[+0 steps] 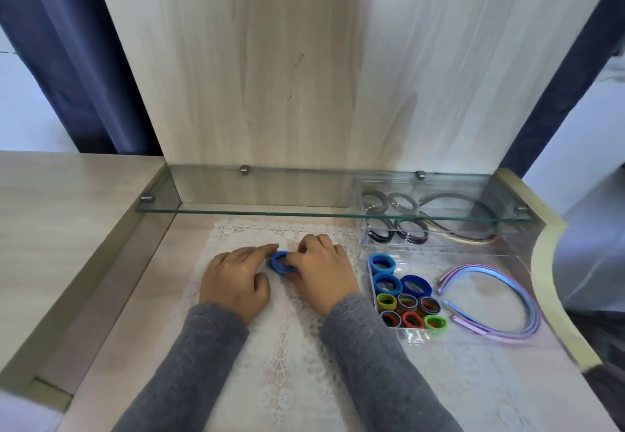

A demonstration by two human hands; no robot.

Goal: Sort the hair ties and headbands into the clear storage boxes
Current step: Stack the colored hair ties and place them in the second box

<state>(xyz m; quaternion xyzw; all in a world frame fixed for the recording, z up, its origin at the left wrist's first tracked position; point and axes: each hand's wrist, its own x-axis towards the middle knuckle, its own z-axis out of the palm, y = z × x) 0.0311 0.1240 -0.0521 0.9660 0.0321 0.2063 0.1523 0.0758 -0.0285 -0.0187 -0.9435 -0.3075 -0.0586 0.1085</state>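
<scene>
- My left hand (pixel 236 279) rests on the lace mat (pixel 287 364). Its index finger lies straight against the left rim of the blue hair tie (pixel 280 260), and the other fingers curl loosely and hold nothing.
- The tie sits on the mat between my two hands.
- My right hand (pixel 321 272) pinches the tie's right side, with the fingers curled and the thumb over its rim.
- Just right of that hand, a near clear box (pixel 411 335) holds blue, green and red ties.
- Further right lie purple and blue headbands (pixel 533 313).
- Beyond my right hand, under the glass shelf (pixel 270 191), a far clear box (pixel 389 179) holds dark ties and headbands.
</scene>
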